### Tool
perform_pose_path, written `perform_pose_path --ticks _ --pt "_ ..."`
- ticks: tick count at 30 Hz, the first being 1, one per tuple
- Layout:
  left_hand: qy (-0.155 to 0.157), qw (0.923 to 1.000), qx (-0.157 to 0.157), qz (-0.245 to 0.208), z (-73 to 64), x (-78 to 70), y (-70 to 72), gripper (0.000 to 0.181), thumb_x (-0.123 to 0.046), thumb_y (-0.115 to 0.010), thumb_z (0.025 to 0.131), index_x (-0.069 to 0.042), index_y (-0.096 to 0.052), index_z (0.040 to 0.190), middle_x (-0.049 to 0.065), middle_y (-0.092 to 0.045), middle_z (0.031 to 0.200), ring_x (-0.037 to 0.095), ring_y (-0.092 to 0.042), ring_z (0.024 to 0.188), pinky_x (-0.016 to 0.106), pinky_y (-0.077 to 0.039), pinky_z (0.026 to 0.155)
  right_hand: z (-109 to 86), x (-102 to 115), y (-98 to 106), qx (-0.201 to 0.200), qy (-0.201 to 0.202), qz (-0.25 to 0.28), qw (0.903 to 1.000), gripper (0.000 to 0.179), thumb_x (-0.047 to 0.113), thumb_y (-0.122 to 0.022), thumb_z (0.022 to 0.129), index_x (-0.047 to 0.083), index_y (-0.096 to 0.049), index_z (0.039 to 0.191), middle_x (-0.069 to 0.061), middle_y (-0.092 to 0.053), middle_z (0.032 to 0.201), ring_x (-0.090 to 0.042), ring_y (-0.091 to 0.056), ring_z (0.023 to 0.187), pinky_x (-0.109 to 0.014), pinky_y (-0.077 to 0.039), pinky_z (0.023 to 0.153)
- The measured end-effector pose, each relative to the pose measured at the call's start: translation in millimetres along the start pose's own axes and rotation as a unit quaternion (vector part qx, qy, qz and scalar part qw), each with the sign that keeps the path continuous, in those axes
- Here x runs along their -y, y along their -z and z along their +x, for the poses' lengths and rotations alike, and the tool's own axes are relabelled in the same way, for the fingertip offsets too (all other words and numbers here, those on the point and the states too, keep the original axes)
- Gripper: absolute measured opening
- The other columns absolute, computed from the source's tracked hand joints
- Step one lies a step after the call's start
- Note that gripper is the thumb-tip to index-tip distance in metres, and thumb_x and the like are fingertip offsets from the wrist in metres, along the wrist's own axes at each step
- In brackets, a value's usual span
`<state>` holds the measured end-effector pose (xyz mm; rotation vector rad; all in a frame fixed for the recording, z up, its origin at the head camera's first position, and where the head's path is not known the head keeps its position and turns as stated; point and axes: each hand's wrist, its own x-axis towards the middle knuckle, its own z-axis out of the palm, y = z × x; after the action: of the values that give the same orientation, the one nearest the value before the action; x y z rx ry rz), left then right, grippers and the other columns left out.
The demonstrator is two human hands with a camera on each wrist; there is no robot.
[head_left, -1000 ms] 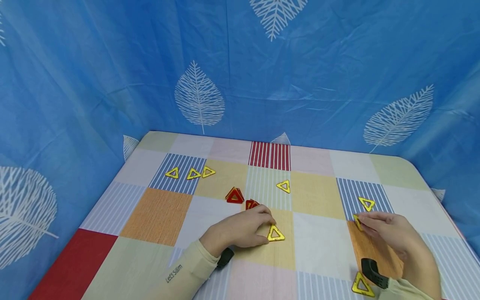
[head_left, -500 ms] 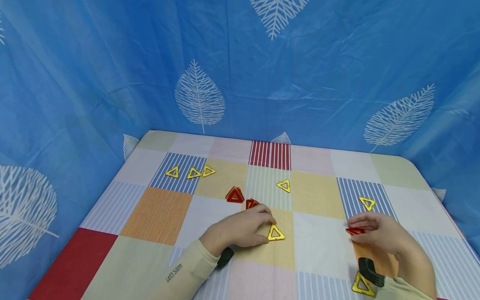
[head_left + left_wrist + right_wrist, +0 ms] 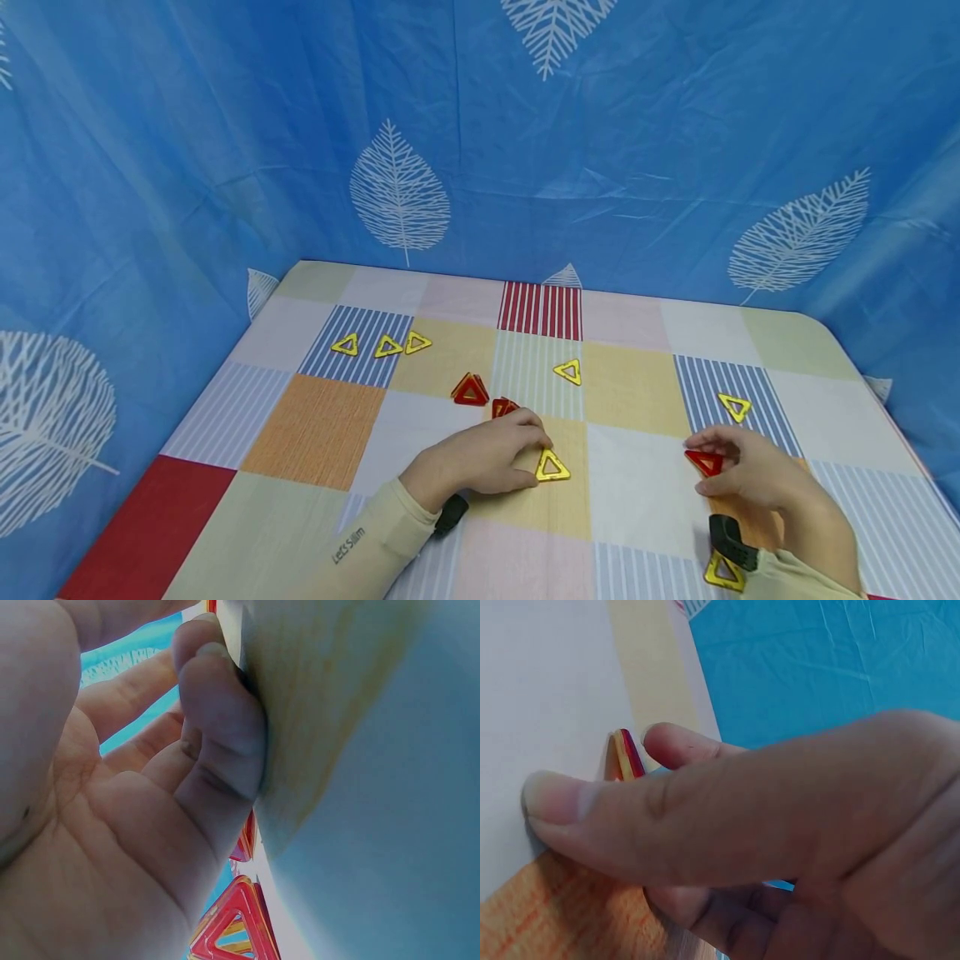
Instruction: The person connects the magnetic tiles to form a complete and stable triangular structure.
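Working over a table (image 3: 637, 492) spread with patchwork cloth: plain squares of white, pink, pale green, tan and orange, mixed with striped ones in blue, green and red. Facing a blue curtain (image 3: 637, 150) hung behind and along both sides, creased in places and printed with white leaf outlines. Wearing pale sleeves (image 3: 390, 533), lettered on the left, and black straps (image 3: 729, 543) at the wrists. Curling the fingers of the right hand (image 3: 768, 471) about a red triangle (image 3: 697, 457), thumb to the near side, at the border of a white square and an orange one; showing yellow against the red in the right wrist view, though too covered to tell how firmly pinched. Bending the fingers of the left hand (image 3: 491, 454) down to the table, thumb and forefinger at two corners of a yellow triangle (image 3: 552, 478) lying flat on tan. Having, just beyond, a red pile (image 3: 470, 401) and a partly hidden red cluster (image 3: 504, 407). Counting, farther off, three yellow triangles (image 3: 388, 354) toward the far left, a lone yellow piece (image 3: 577, 372) near the middle and another on blue stripes (image 3: 735, 398) beyond the right hand. Partly covering one more yellow piece (image 3: 724, 585) with the right strap.
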<state>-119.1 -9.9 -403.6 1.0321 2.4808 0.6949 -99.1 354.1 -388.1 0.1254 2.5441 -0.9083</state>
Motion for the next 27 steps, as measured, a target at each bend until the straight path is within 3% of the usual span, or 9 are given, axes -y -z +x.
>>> perform_pose_path --ticks 8,13,20,27 --pt "-0.004 1.0 -0.003 0.003 0.4 0.8 -0.2 0.04 -0.026 -0.075 0.091 -0.016 -0.067 0.129 -0.004 -0.052 0.129 0.005 -0.052 0.11 0.023 -0.043 0.099 2.1 4 -3 -0.008 0.018 -0.032 0.9993 0.059 0.015 -0.09 0.074 -0.006 -0.063 0.122 -0.014 -0.062 0.109 -0.03 -0.052 0.096 -0.041 -0.05 0.078" --pt "-0.006 1.0 -0.002 0.005 0.3 0.5 0.2 0.04 -0.026 -0.075 0.092 -0.016 -0.067 0.129 -0.005 -0.052 0.129 0.005 -0.052 0.11 0.023 -0.043 0.099 1.2 8 -5 -0.029 0.037 -0.026 0.9985 0.056 0.018 -0.091 0.074 -0.001 -0.065 0.12 -0.012 -0.061 0.108 -0.029 -0.054 0.094 -0.039 -0.05 0.077" --pt "-0.008 1.0 -0.003 0.005 0.1 1.0 0.1 0.039 -0.026 -0.075 0.092 -0.016 -0.067 0.129 -0.005 -0.053 0.128 0.004 -0.052 0.11 0.023 -0.043 0.099 -0.4 18 -11 -0.039 0.072 0.039 0.9959 0.046 0.014 -0.091 0.073 0.002 -0.069 0.112 -0.013 -0.065 0.111 -0.025 -0.06 0.091 -0.029 -0.053 0.069" --pt "-0.006 1.0 0.0 0.004 0.3 1.2 0.1 0.039 -0.025 -0.074 0.092 -0.016 -0.066 0.129 -0.004 -0.052 0.129 0.005 -0.052 0.11 0.022 -0.042 0.099 4.1 30 -20 -0.048 0.144 0.097 0.9837 0.034 0.006 -0.088 0.076 -0.001 -0.068 0.103 -0.018 -0.064 0.111 -0.031 -0.068 0.097 -0.029 -0.057 0.072"
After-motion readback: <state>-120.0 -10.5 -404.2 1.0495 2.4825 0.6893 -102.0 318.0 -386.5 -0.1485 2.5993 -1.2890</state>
